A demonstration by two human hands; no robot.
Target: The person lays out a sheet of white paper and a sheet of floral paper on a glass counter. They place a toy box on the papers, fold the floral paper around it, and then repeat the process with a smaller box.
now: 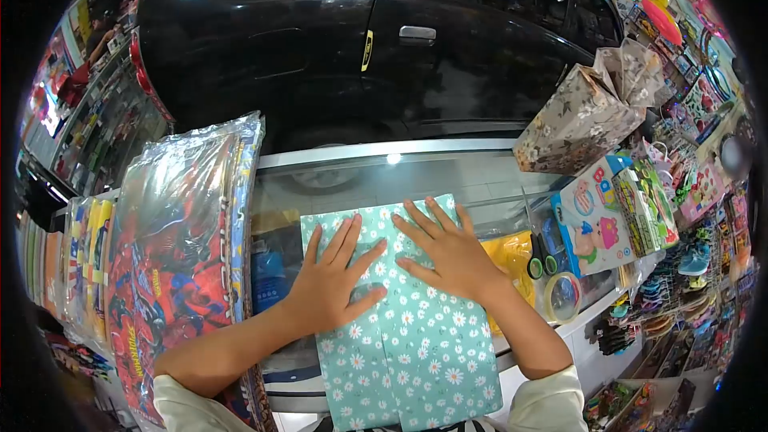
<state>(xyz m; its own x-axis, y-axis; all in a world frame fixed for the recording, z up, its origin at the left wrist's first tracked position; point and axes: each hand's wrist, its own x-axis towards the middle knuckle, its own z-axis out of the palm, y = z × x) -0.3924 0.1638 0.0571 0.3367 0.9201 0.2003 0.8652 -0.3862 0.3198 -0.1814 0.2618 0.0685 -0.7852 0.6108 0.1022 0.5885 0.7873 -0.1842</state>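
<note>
While both hands [392,268] press flat, wrapped parcel [404,328] lies lengthwise toward the car [360,40].

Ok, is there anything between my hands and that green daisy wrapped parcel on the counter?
Nothing visible. The left hand and the right hand both lie flat, fingers spread, directly on the green daisy parcel. The scissors and the tape roll sit off to its right on the glass counter, apart from it.

Bright, even light fills the middle; a small white glare spot sits on the glass counter [384,172] and soft reflections sheen the black car [360,40]. Fisheye distortion bends the edges, corners fall black, and the rim is slightly blurred
</note>
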